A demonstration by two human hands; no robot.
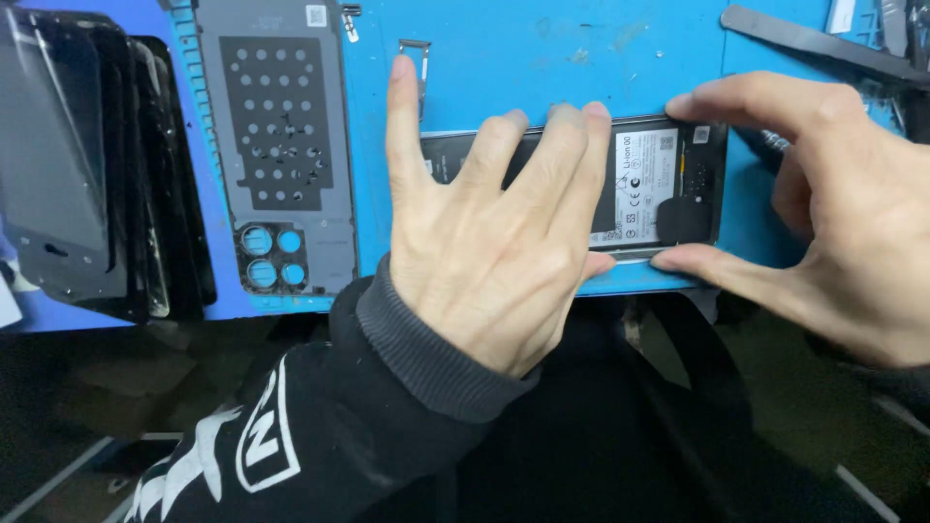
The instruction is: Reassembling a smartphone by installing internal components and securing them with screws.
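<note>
Black opened phone (668,184) lengthwise left-to-right on blue mat (542,58), my left hand (494,242) flat atop, right hand (833,213) pinching its end.

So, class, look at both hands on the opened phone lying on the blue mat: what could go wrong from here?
1. The left hand lies flat on the opened phone; hard pressure might flex its exposed battery.
2. The phone sits at the blue mat edge, pinched by the right hand; a slip could tip it off.
3. The small metal tray lies loose and could be knocked away.
</note>
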